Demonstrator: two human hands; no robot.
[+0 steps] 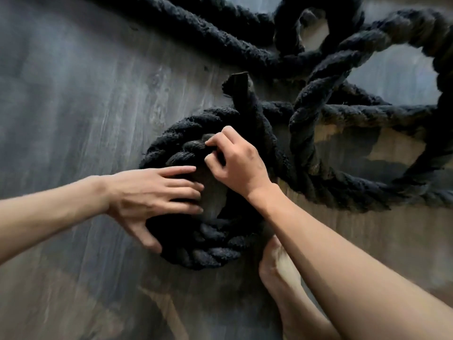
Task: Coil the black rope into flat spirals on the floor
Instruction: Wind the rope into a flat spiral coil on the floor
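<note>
Your bare foot (pixel 274 263) touches the coil's near edge. Your left hand (pixel 147 195) lies flat, fingers spread, on the black rope (pixel 213 239) spiral; your right hand (pixel 237 163) pinches its inner turn. Loose loops sprawl beyond on the floor (pixel 73 94).

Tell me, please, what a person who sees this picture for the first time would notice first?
The eye falls first on the thick black twisted rope, wound into a small coil at the centre of the grey wooden plank floor, with loose loops sprawling to the upper right. Next come the two bare hands: the left hand lies spread over the coil, and the right hand pinches a strand at its middle.
</note>
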